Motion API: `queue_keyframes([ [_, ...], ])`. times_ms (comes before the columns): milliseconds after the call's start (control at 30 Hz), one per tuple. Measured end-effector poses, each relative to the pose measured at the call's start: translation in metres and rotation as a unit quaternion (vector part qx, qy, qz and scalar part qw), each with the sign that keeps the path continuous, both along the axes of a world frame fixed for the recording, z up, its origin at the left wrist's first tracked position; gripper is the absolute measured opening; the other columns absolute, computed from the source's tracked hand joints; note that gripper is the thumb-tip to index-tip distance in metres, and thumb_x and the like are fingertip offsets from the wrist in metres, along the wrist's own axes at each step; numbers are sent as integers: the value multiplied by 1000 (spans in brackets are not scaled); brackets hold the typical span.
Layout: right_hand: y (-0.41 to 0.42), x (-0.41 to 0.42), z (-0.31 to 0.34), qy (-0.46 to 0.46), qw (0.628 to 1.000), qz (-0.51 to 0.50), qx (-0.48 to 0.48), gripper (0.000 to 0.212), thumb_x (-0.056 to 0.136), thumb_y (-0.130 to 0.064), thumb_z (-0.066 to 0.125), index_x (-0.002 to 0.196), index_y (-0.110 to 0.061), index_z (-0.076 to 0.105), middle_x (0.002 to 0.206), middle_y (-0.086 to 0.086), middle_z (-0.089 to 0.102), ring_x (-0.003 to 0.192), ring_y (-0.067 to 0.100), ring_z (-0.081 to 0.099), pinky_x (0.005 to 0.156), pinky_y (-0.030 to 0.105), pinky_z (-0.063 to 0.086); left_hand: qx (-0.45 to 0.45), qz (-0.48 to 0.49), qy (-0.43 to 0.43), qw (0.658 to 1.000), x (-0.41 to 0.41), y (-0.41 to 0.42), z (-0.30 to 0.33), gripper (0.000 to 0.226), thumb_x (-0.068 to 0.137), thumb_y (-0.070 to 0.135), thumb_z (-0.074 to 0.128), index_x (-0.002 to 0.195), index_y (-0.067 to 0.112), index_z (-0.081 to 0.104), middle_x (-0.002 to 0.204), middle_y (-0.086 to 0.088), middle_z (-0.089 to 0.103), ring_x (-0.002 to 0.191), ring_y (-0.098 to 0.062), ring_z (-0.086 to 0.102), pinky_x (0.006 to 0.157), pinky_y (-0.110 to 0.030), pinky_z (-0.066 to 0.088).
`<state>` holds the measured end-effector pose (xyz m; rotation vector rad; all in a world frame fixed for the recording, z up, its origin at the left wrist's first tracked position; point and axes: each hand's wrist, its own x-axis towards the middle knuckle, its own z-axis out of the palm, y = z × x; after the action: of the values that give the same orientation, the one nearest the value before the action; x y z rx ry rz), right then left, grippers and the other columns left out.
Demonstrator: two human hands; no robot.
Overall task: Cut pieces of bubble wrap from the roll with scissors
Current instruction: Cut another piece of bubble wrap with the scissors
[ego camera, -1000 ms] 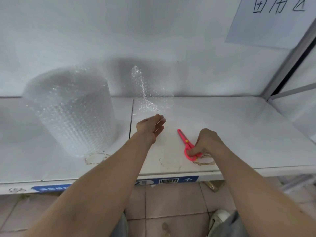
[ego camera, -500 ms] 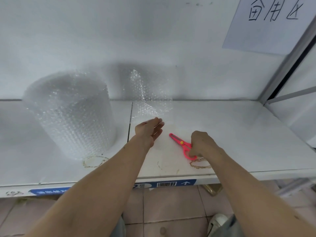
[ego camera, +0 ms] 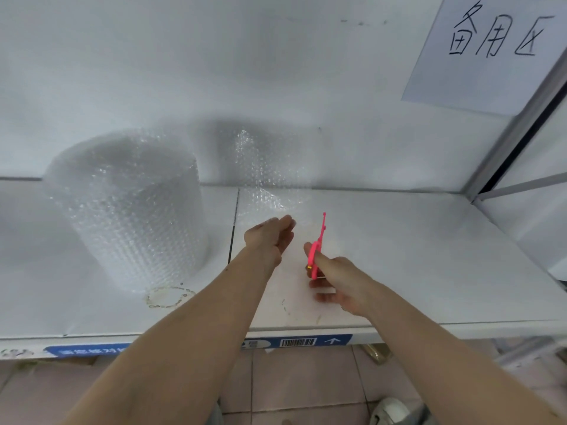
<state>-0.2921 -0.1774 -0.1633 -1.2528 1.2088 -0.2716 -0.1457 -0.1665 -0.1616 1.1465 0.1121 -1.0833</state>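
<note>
— Looking at the right hand [ego camera: 337, 279], what does it hold?

— It grips the pink scissors [ego camera: 319, 243] by the handles. The thumb lies along the upper handle and the other fingers are curled below it, a little blurred. The blades are together and point away from the person, lifted above the white shelf [ego camera: 414, 256].

— And the left hand [ego camera: 270, 237]?

— The left hand is stretched forward with the fingers straight and close together, the palm turned toward the right. It holds nothing. Whether the fingertips touch the loose bubble wrap piece [ego camera: 270, 185] I cannot tell, because the plastic is transparent there.

— Where is this piece?

— It lies just behind the left hand. Its lower part is on the shelf and its upper part stands against the white back wall [ego camera: 214, 72].

— And the roll?

— The bubble wrap roll [ego camera: 129, 210] stands upright on the left part of the shelf, apart from both hands. Near its base is a brownish ring stain [ego camera: 170, 297].

— Anything else?

— A paper sign [ego camera: 491, 50] with handwritten characters hangs at the upper right. On the front edge of the shelf is a blue label [ego camera: 306, 342] with a barcode. Below is a tiled floor [ego camera: 306, 378], and a shoe [ego camera: 389, 409] shows at the bottom.
</note>
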Motion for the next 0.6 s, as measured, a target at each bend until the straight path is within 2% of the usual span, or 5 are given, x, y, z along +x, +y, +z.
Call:
queue_keyframes([
  [133,6,4,-5,-23,998,56,-11,53,88,-66,51,90,-14,62,98,5,58,86,19,53,70,30,49,-9,28,20,999,-4,-7,0,17,79,-7,73,79,4,60,74,-15,70,70,-19,69,78,-33,60],
  [300,3,9,-8,-50,995,81,-12,51,86,-64,55,93,-14,64,100,5,56,89,19,51,73,31,47,-4,68,19,998,-7,-16,-2,18,76,-7,74,87,2,63,67,-12,70,64,-17,70,62,-24,59],
  [400,-1,13,-9,-54,994,96,-22,55,83,-66,57,99,-14,66,102,5,57,89,19,51,74,32,46,-15,77,-2,997,-10,-17,-3,18,74,-9,72,78,2,58,63,-12,65,54,-15,66,56,-24,58],
  [500,-4,16,-8,-52,993,106,-20,55,83,-67,57,97,-15,66,98,4,57,87,18,51,72,31,46,-17,80,-28,996,-12,-19,-5,31,75,-6,69,60,8,47,53,-6,56,43,-12,58,49,-19,53],
  [600,-7,17,-9,-46,993,101,-30,54,84,-67,56,92,-15,64,94,4,57,84,18,52,71,30,45,-1,67,-49,997,-12,-18,-6,29,74,-6,69,60,8,47,42,-1,56,38,-10,54,41,-15,47],
])
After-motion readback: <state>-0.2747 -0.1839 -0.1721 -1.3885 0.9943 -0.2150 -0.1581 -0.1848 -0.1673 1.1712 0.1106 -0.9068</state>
